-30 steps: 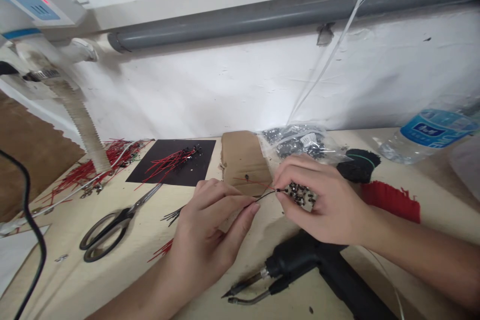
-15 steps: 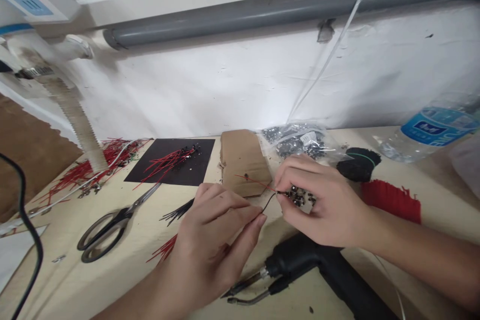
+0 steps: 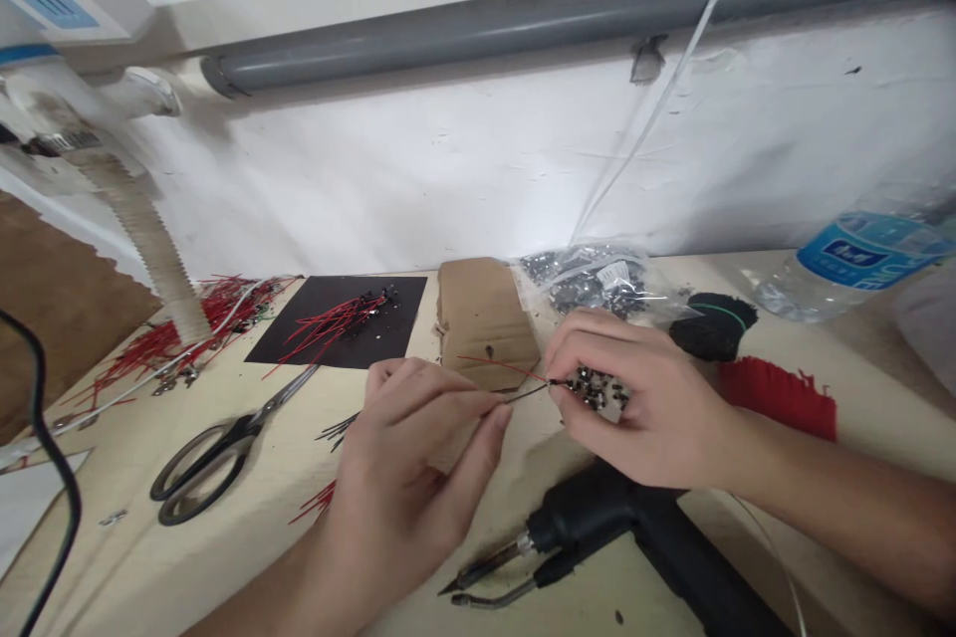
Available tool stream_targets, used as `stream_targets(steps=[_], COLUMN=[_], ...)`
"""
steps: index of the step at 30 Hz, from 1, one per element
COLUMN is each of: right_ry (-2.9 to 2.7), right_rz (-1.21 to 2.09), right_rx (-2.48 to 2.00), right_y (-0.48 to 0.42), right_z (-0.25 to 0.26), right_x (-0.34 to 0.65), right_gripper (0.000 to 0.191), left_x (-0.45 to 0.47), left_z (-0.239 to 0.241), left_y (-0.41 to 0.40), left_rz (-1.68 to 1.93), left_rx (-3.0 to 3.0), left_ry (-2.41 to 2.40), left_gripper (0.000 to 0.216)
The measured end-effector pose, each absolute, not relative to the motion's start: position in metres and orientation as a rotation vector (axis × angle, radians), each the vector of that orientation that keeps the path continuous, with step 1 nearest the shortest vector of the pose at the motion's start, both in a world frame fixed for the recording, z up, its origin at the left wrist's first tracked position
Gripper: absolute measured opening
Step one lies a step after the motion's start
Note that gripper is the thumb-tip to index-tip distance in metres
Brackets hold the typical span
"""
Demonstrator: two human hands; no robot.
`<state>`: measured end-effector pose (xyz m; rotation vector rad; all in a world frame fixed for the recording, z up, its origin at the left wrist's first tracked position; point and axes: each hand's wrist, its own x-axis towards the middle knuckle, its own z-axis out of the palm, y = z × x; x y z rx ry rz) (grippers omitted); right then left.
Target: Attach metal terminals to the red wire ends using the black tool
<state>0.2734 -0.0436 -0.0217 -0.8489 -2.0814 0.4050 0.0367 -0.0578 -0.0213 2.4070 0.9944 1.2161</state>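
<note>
My left hand [image 3: 418,463] is closed in a pinch on a thin black wire [image 3: 527,394] that runs right toward my other hand. My right hand [image 3: 634,398] is closed too, its thumb and forefinger pinching a tiny black part [image 3: 554,383] at the wire's end, with a small pile of the same dark parts [image 3: 597,388] just under its fingers. A red wire [image 3: 497,365] lies across the brown cardboard block [image 3: 482,314] behind both hands. More black wires [image 3: 340,430] lie left of my left hand.
Scissors [image 3: 216,453] lie at the left. A black soldering tool [image 3: 597,528] rests at the front edge. A black mat with red wires [image 3: 340,318], a loose red wire heap [image 3: 179,328], a bag of parts [image 3: 590,279], black and red wire bundles [image 3: 777,398] and a water bottle [image 3: 858,259] ring the bench.
My left hand dipped lower and right, bending the wire, then came back up so the wire runs nearly straight again. My right hand has hardly moved.
</note>
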Motion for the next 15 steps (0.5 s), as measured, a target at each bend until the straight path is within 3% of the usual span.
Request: stream_targets(steps=[5,12,15], right_ry=[-2.062,-2.050,-2.051], right_rz=[0.473,0.478,0.499], right_rx=[-0.850,-0.851,-0.840], right_y=[-0.041,-0.039,-0.038], right_z=[-0.020,-0.021,-0.021], right_x=[0.275,0.277,0.277], right_gripper=[0.023,0.025,0.025], left_x=[0.033,0.027,0.025], left_z=[-0.024,-0.026,-0.029], left_y=[-0.049,-0.039,-0.033], left_rz=[1.173,1.054,1.040], left_rx=[2.330,2.470,2.532], left_ry=[1.180,1.214,1.258], left_gripper=[0.014,0.043,0.031])
